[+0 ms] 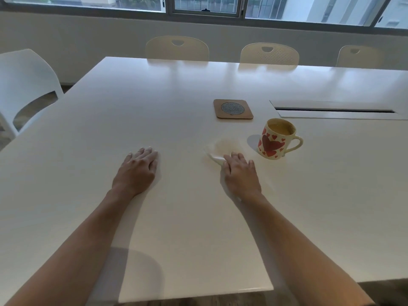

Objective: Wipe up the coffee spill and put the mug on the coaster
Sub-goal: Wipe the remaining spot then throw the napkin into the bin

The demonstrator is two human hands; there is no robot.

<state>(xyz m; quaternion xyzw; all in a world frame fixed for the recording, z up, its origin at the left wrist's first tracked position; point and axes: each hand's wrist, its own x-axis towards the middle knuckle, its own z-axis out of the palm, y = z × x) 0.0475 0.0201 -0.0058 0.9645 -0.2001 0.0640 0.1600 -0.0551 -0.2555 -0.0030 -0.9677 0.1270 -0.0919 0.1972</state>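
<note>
Right hand on a tissue at the coffee spill, mug waiting beside the coaster.

The right hand (240,171) lies palm down on the white desk (154,102), its fingers (234,156) pressed on the near corner of a white tissue (220,149) that covers a pale brown coffee spill (227,144). The left hand (138,167) rests flat on the bare desk well to the left, fingers together and holding nothing. A mug (277,139) with red hearts, coffee inside and handle pointing right, stands upright just right of the tissue. The square wooden coaster (233,108) with a round mesh centre lies empty beyond the spill, near the mug but apart from it.
</note>
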